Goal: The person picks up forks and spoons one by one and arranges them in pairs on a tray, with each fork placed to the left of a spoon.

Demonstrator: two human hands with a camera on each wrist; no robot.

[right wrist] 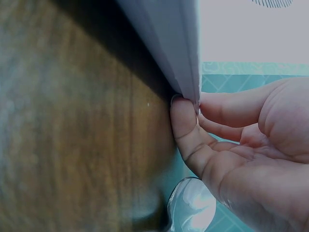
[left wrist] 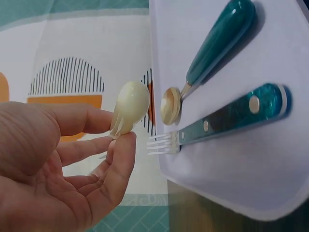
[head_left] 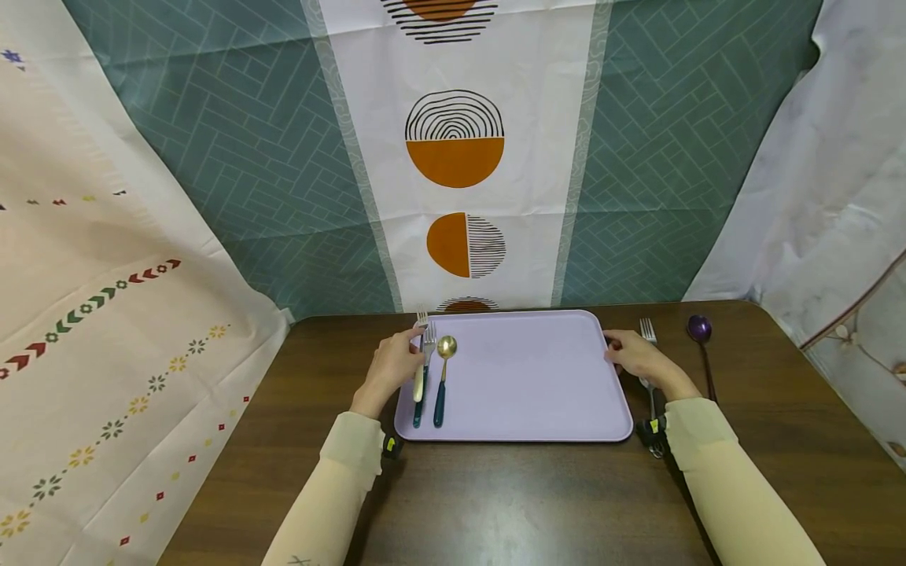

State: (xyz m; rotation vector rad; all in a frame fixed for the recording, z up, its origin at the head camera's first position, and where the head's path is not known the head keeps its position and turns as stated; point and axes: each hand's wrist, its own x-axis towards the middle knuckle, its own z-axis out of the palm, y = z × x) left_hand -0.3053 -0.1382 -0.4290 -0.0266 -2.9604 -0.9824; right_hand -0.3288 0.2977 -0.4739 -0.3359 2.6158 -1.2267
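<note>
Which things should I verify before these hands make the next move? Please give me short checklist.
1. Left hand pinches the cream-handled fork: ok.
2. Right hand grips the right edge of the tray: ok.
3. Teal-handled fork and teal-handled spoon lie within the tray: ok.
4. Cream-handled fork clear of the teal-handled fork: cannot tell; they overlap in the head view.
5. Tray flat on the table: cannot tell.
6. Space right of the tray free: not ok; a silver fork and purple spoon lie there.
</note>
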